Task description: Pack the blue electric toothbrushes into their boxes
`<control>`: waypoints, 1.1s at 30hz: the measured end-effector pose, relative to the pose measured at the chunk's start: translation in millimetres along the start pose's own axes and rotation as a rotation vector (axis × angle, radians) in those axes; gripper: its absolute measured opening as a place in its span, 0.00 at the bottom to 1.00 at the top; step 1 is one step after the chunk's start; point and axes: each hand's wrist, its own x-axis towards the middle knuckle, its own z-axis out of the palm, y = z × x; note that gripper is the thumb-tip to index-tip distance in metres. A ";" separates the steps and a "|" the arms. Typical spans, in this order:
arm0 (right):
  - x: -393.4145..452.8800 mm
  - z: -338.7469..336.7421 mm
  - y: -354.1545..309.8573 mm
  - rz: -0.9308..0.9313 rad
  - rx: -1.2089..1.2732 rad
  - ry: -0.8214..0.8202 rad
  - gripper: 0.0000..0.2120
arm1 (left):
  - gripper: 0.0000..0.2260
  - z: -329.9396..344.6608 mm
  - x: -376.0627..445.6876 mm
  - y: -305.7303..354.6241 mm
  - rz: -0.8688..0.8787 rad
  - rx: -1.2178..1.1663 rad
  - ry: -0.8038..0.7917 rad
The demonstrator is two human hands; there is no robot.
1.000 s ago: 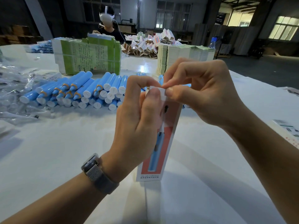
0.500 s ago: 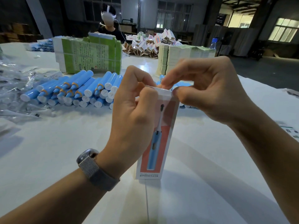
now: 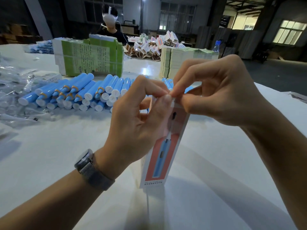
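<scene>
A tall white and orange toothbrush box [image 3: 162, 151], printed with a blue toothbrush, stands upright on the white table [image 3: 49, 155] in front of me. My left hand [image 3: 136, 125] grips its upper part from the left, thumb at the top edge. My right hand [image 3: 216, 93] pinches the top flap of the box between thumb and forefinger. What is inside the box is hidden. Behind my hands lies a pile of several blue toothbrush handles [image 3: 79, 95] with white end caps.
Clear plastic bags [image 3: 15, 90] lie at the left. A green stack of flat cartons [image 3: 89, 58] and a pale stack [image 3: 182, 58] stand behind the handles. Folded boxes [image 3: 152, 45] are heaped farther back, where a person [image 3: 111, 27] sits. The table's right edge meets dark floor.
The box has tilted a little and shifted slightly right. Both hands have stayed at its top, fingers working the flap closer together.
</scene>
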 end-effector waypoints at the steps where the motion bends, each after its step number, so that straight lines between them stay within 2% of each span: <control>1: 0.1 0.4 -0.9 -0.004 -0.008 -0.001 0.10 | 0.03 -1.2 0.2 -1.5 -0.003 0.015 0.009; 5: 0.7 5.2 -4.2 -0.029 -0.051 -0.026 0.10 | 0.05 -7.2 2.2 -7.4 0.102 0.160 -0.003; 10: -3.5 4.9 -2.9 0.008 0.013 -0.045 0.09 | 0.09 -12.6 5.3 -12.5 0.205 0.205 -0.038; 13: -4.0 6.7 -2.0 0.042 0.028 -0.060 0.05 | 0.12 -13.1 6.7 -12.2 0.189 0.235 -0.015; 17: -3.7 11.6 -3.2 0.071 0.046 -0.059 0.05 | 0.16 -10.8 5.4 -11.8 0.140 0.237 0.038; 20: -5.4 19.6 -4.1 0.106 0.011 0.038 0.06 | 0.14 -9.4 3.4 -14.8 0.101 0.221 0.070; 22: -8.4 29.8 -4.7 0.119 -0.119 0.112 0.05 | 0.12 -8.7 3.9 -16.5 0.059 0.213 0.105; 26: -16.8 55.4 -8.2 0.154 -0.397 0.255 0.14 | 0.15 -9.6 8.4 -18.3 -0.064 0.235 0.168; 30: -21.0 68.7 -10.6 0.228 -0.401 0.310 0.20 | 0.20 -12.4 11.9 -11.7 -0.106 0.231 0.083; 33: -23.1 65.3 -8.3 0.265 -0.347 0.363 0.21 | 0.17 -11.5 13.1 -4.0 -0.086 0.274 -0.006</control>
